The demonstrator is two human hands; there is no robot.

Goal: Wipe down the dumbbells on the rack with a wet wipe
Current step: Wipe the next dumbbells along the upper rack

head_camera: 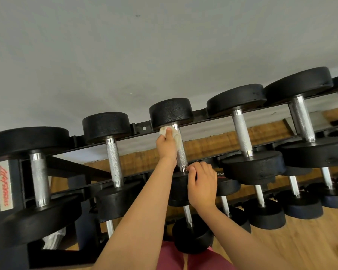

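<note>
Several black dumbbells with knurled silver handles lie across the top tier of a black rack [139,128]. My left hand [166,146] is shut on a crumpled white wet wipe [176,134], pressed against the far end of the handle of the middle dumbbell [171,112], just under its far head. My right hand [202,185] rests over the near head of that same dumbbell, fingers curled on it by the handle's near end. The near head is mostly hidden under this hand.
Neighbouring dumbbells sit close on both sides: one to the left [105,126], a larger one to the right [236,99]. A lower tier holds more dumbbells [265,216]. A grey wall rises behind the rack. Wooden floor [300,240] lies at the right.
</note>
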